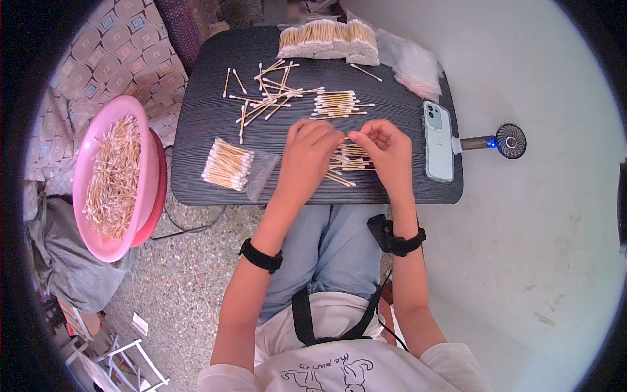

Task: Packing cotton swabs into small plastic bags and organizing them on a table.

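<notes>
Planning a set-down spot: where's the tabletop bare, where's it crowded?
Bare: black table, strip left of the scattered swabs; smaller patch between swab row and phone. Crowded: far edge, middle to right (packed swabs, clear bags); centre, left hand and right hand over a swab pile.

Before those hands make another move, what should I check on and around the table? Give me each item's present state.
1. Bare left hand and bare right hand close together: ok.
2. Loose white-tipped wooden cotton swabs near the dark, striped-surfaced table's far side aligned: not ok, crisscrossed.
3. Secure hold on a swab: cannot tell; too small and partly hidden.
4. White rectangular smartphone apart from right hand: ok.
5. Round pink plastic basin holding swabs: ok.
</notes>
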Tool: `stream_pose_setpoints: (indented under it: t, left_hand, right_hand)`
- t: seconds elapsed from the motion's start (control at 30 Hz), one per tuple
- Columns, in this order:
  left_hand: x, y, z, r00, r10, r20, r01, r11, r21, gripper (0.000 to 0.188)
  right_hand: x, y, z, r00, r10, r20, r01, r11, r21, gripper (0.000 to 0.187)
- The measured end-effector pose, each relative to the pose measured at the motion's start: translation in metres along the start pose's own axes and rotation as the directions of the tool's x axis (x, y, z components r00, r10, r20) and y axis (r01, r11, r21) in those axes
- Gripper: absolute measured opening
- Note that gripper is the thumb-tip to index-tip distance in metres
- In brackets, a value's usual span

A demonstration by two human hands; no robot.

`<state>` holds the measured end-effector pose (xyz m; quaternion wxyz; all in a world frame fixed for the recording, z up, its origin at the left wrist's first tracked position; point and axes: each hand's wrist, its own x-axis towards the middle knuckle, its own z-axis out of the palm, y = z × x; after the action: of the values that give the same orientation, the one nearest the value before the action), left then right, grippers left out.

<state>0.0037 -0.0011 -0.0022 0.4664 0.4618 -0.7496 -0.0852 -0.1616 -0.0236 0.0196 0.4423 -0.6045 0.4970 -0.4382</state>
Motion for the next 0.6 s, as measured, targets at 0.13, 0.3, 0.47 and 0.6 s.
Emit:
stream_pose_setpoints:
  t: [0.13, 0.3, 0.47, 0.6]
  left_hand:
    - [0.001, 0.001, 0.002, 0.999, 0.019, -0.039, -0.018, 0.999, 0.027, 0.014]
    - [0.001, 0.000, -0.001, 1.000, -0.021, -0.011, 0.021, 1.000, 0.004, 0.014]
    - [0.001, 0.001, 0.000, 1.000, -0.016, -0.007, 0.016, 1.000, 0.013, 0.013]
    - [0.000, 0.000, 0.000, 1.000, -0.010, -0.007, 0.010, 1.000, 0.020, 0.012]
  right_hand:
    - [-0.003, -0.002, 0.005, 0.998, -0.057, -0.041, 0.060, 0.994, 0.094, 0.017]
    - [-0.009, -0.012, -0.002, 0.997, -0.076, -0.004, 0.076, 0.996, 0.046, 0.022]
    - [-0.008, -0.001, -0.012, 0.990, -0.129, -0.050, 0.128, 0.992, -0.011, 0.014]
    - [-0.007, -0.003, -0.009, 0.994, -0.104, -0.041, 0.104, 0.994, 0.013, 0.011]
